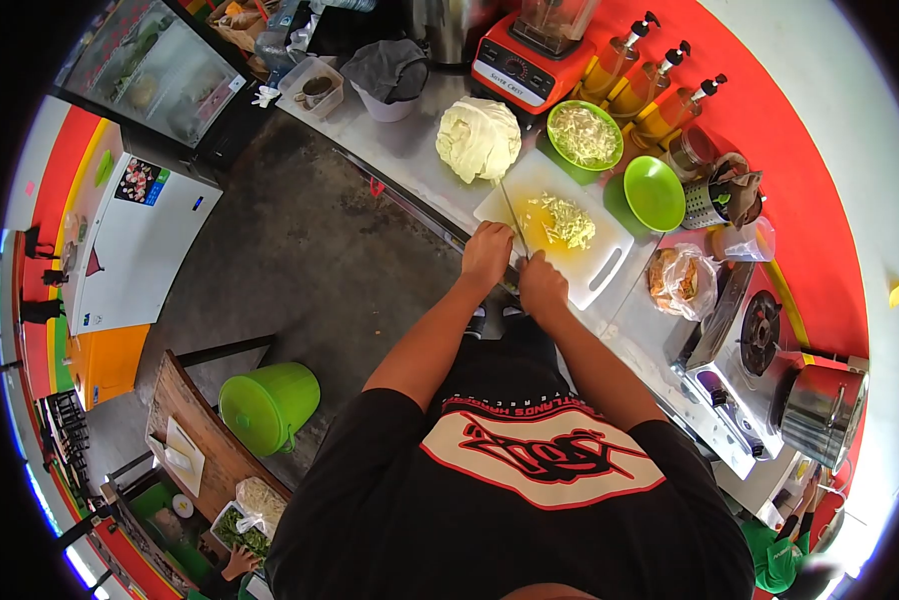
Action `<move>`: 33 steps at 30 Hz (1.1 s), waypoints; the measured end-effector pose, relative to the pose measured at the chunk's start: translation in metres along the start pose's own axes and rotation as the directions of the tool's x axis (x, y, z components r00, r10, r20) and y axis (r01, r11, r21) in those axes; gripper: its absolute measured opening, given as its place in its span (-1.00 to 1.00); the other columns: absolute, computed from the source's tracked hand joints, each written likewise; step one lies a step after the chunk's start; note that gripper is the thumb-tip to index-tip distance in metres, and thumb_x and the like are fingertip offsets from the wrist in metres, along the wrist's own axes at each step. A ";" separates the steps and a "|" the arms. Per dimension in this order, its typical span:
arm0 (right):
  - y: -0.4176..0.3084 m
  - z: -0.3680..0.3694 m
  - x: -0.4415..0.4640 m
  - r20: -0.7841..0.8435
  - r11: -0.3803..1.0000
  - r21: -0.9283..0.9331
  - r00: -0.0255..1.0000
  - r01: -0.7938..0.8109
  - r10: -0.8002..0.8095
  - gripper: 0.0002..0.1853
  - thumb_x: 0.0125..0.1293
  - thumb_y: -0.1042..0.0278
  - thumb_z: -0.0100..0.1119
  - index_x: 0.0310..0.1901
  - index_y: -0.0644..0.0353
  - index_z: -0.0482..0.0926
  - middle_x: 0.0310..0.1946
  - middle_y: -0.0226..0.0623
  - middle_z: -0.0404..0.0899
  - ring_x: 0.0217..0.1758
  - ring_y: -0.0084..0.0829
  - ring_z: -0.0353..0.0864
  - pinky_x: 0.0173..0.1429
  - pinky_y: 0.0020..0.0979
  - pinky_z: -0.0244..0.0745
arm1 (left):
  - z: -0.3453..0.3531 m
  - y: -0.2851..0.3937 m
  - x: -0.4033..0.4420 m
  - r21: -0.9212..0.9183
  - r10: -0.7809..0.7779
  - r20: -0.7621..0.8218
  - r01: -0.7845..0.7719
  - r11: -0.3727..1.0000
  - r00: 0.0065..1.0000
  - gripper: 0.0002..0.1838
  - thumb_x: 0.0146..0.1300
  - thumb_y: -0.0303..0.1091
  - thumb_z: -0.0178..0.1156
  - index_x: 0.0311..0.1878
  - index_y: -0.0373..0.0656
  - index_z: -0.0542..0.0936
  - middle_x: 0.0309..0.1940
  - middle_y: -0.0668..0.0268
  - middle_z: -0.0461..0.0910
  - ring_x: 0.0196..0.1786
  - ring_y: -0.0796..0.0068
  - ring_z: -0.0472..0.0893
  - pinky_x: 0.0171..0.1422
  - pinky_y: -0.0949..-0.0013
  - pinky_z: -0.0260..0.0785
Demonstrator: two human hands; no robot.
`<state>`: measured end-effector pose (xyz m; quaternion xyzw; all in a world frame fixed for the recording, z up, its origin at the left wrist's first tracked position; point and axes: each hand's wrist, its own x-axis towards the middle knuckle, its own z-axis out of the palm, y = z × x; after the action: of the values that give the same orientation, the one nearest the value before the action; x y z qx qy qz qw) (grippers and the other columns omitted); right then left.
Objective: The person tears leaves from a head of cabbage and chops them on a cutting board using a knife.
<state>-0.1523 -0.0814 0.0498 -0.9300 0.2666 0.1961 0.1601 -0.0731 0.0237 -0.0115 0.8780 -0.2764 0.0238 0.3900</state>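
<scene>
My right hand [543,284] is closed round the handle of a knife [515,215], whose blade points away from me over the white cutting board [602,258]. Close beside the blade, at the board's near edge, is my left hand [489,250] with its fingers curled; what they hold, if anything, is hidden. Shredded cabbage [568,222] lies in a loose pile on the board's yellow-stained middle. A large cut head of cabbage [478,140] rests at the board's far left corner, near the knife tip.
Behind the board stand a green bowl of shredded cabbage [585,136], another green bowl [656,194], a red blender [518,62] and several pump bottles [658,80]. To the right are a plastic bag of food [678,280] and a gas stove [735,350]. Another person's hand [240,562] shows lower left.
</scene>
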 end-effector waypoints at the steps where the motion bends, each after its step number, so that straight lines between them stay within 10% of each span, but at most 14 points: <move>1: 0.000 -0.001 0.001 -0.039 0.999 0.006 0.999 0.037 -0.036 -0.58 0.62 -0.01 -0.08 0.03 0.27 0.45 -0.15 0.09 0.74 -0.04 0.09 0.77 0.08 0.01 0.64 | 0.000 0.000 -0.002 0.000 -0.001 0.004 0.001 1.000 1.000 -0.98 0.21 -0.48 0.27 -0.30 -0.18 0.66 -0.22 0.25 0.69 -0.02 0.10 0.63 0.05 0.08 0.53; 33: -0.002 0.005 -0.003 -0.016 1.000 0.027 1.000 0.007 -0.007 -0.57 0.61 -0.01 -0.06 0.01 0.29 0.48 -0.16 0.13 0.73 -0.04 0.11 0.76 0.07 0.03 0.64 | -0.006 -0.003 0.001 -0.020 -0.041 0.055 0.042 0.999 0.998 -0.88 0.25 -0.50 0.21 -0.25 -0.20 0.72 -0.20 0.19 0.70 -0.01 0.07 0.65 0.08 0.08 0.55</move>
<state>-0.1549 -0.0763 0.0471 -0.9302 0.2673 0.1843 0.1714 -0.0699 0.0293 -0.0095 0.8798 -0.2687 -0.0112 0.3918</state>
